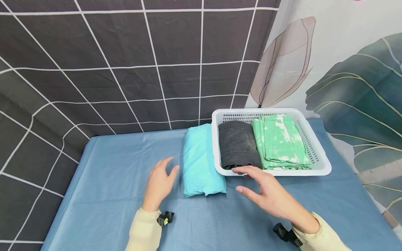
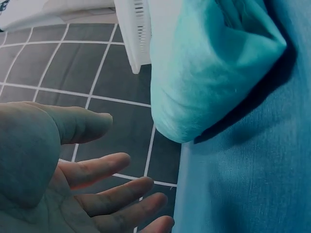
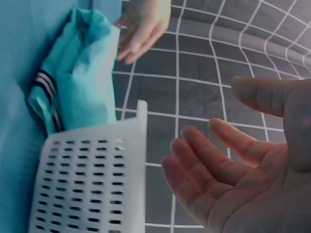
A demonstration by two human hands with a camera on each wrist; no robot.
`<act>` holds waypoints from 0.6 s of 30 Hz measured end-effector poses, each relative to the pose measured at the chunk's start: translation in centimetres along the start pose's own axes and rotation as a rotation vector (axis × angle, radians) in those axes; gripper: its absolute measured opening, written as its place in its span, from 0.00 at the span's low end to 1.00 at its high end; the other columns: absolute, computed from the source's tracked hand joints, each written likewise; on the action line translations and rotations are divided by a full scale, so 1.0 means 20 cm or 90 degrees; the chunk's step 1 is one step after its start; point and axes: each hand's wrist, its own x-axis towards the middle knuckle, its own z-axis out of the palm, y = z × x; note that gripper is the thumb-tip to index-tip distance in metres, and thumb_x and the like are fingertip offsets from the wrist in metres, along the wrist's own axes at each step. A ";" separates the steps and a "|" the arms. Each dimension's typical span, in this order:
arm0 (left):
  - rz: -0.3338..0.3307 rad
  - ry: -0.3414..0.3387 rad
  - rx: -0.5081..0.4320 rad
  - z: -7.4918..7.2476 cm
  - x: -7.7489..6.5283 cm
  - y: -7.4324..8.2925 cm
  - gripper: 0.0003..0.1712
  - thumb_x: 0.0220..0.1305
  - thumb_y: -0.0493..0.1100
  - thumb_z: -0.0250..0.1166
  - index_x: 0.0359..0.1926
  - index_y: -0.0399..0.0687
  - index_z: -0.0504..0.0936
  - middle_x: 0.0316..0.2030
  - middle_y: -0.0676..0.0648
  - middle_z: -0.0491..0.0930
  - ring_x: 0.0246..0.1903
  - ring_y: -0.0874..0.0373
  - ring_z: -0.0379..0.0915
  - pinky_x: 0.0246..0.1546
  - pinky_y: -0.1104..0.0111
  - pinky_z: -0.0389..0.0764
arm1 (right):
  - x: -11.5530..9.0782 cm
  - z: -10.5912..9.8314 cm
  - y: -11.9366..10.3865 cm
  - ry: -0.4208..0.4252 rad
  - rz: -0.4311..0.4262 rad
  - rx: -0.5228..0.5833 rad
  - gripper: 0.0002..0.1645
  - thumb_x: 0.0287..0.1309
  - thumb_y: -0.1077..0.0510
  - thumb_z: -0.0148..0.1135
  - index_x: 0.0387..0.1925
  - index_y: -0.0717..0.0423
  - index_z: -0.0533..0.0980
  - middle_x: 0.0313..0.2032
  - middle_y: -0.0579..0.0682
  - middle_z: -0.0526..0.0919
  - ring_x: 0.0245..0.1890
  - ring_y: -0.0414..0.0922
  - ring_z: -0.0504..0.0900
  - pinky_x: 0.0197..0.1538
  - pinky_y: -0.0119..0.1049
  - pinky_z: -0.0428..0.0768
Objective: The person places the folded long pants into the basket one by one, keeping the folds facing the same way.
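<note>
A folded turquoise garment [image 1: 202,162] lies on the blue cloth against the left side of a white plastic basket [image 1: 321,165]. In the right wrist view, dark and white stripes show on one edge of that garment [image 3: 87,87]. My left hand [image 1: 159,183] is held just left of it, fingers spread and holding nothing. My right hand [image 1: 270,191] hovers by the basket's front rim, thumb apart from the fingers, with nothing in it. Inside the basket, folded dark grey jeans [image 1: 237,143] sit on the left and a folded green-and-white patterned cloth [image 1: 279,139] on the right.
Blue cloth [image 1: 119,167] covers the table. Behind and to the left hangs a dark grey sheet with a white grid [image 1: 125,42]. A white curtain with large leaf prints [image 1: 355,87] hangs at the right, close to the basket.
</note>
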 end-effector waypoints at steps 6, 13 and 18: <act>0.017 -0.018 0.006 0.02 0.06 -0.01 0.27 0.73 0.50 0.60 0.67 0.43 0.75 0.66 0.38 0.72 0.66 0.39 0.66 0.66 0.44 0.67 | -0.01 0.05 0.01 -0.041 0.035 0.030 0.25 0.64 0.55 0.69 0.61 0.45 0.77 0.58 0.37 0.80 0.51 0.39 0.80 0.52 0.39 0.81; 0.080 -0.040 0.007 0.04 0.16 -0.02 0.28 0.73 0.51 0.60 0.69 0.45 0.73 0.67 0.40 0.71 0.67 0.42 0.66 0.67 0.46 0.66 | -0.02 0.09 0.04 -0.084 0.082 0.103 0.21 0.68 0.55 0.65 0.61 0.50 0.76 0.58 0.45 0.81 0.52 0.42 0.82 0.52 0.40 0.82; 0.137 -0.069 0.032 0.05 0.24 -0.01 0.30 0.74 0.51 0.59 0.71 0.44 0.71 0.69 0.41 0.69 0.69 0.44 0.63 0.70 0.50 0.63 | -0.02 0.13 0.05 -0.115 0.162 0.153 0.26 0.69 0.49 0.64 0.62 0.57 0.75 0.58 0.53 0.81 0.52 0.52 0.83 0.51 0.40 0.82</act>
